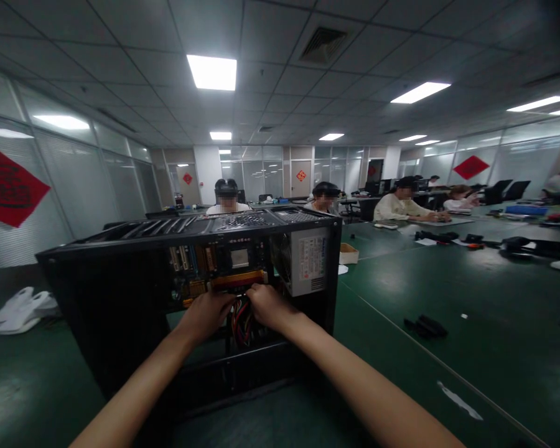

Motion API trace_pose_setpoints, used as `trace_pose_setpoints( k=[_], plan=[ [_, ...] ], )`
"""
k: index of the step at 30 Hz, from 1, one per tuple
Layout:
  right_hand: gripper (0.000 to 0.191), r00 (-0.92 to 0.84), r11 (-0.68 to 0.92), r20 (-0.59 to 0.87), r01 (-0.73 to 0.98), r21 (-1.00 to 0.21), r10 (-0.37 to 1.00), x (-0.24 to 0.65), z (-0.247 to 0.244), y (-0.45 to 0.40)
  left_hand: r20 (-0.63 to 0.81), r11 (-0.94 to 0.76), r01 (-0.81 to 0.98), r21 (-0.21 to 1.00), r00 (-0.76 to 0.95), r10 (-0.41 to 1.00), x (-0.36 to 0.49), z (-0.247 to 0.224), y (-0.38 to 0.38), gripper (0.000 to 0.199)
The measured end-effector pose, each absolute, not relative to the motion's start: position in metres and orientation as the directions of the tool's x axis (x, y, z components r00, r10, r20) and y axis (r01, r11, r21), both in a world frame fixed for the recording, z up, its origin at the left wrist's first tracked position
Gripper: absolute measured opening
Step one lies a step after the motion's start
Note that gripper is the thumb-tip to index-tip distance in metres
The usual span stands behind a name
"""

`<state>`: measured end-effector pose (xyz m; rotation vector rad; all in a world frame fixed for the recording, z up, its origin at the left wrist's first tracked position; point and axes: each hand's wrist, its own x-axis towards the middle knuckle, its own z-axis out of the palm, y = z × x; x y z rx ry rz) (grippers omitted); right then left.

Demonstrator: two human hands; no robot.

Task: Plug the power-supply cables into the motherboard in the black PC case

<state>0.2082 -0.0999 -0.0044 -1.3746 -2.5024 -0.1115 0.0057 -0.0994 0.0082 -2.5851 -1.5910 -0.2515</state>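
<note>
An open black computer case [186, 233] stands in front of me, its side uncovered. Both my hands reach inside, below the yellow-orange memory slots [238, 280] of the motherboard. My left hand [206, 316] is closed, its fingertips at the top of a bundle of multicoloured cables [241, 323]. From the other side my right hand [269, 306], fingers curled, grips the top of the same bundle. The ends of the cables are hidden by my fingers. A labelled silver power supply [308, 262] sits at the upper right of the case.
The case rests on a green table [401, 373]. White objects [21, 311] lie to its left, and a small tan box [348, 253] stands behind its right side. Black parts [425, 326] and a white strip [460, 401] lie to the right. Several people sit farther back.
</note>
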Motion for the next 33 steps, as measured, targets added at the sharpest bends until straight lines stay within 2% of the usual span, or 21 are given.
trace_pose_setpoints(
  k=[10, 15, 21, 33],
  plan=[
    [0.038, -0.446, 0.477, 0.257, 0.876, -0.071, 0.857, 0.211, 0.005, -0.109, 0.226, -0.47, 0.883, -0.027, 0.463, 0.857, 0.013, 0.008, -0.103, 0.034],
    [0.035, -0.454, 0.482, 0.271, 0.875, -0.043, 0.849, 0.211, 0.003, -0.107, 0.244, -0.452, 0.892, -0.03, 0.445, 0.862, 0.013, 0.008, -0.103, 0.032],
    [0.034, -0.434, 0.471, 0.291, 0.88, -0.066, 0.852, 0.211, 0.0, -0.1, 0.244, -0.466, 0.883, -0.061, 0.466, 0.85, 0.013, 0.008, -0.103, 0.035],
    [0.033, -0.433, 0.481, 0.325, 0.873, -0.081, 0.841, 0.213, -0.003, -0.096, 0.258, -0.431, 0.901, -0.047, 0.428, 0.866, 0.016, 0.009, -0.104, 0.032]
  ],
)
